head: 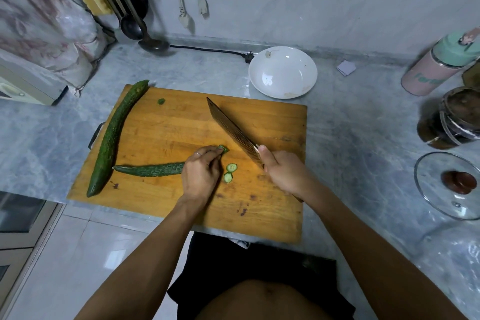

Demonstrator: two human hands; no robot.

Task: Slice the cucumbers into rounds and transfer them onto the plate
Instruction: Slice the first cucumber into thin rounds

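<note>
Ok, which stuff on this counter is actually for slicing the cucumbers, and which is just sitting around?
For the job:
- long dark green cucumber
- shorter cucumber being cut, held by the left hand
- two pale green rounds
- patterned-blade knife in the right hand
- wooden cutting board
- white round plate

Lying about:
- glass pot lid
- pink and mint flask
- dark metal ladle
- black power cord

Both arms are bare, without sleeves. The left hand (200, 176) wears a thin ring (198, 154) on one finger. Below the hands, black shorts (259, 275) are visible.
</note>
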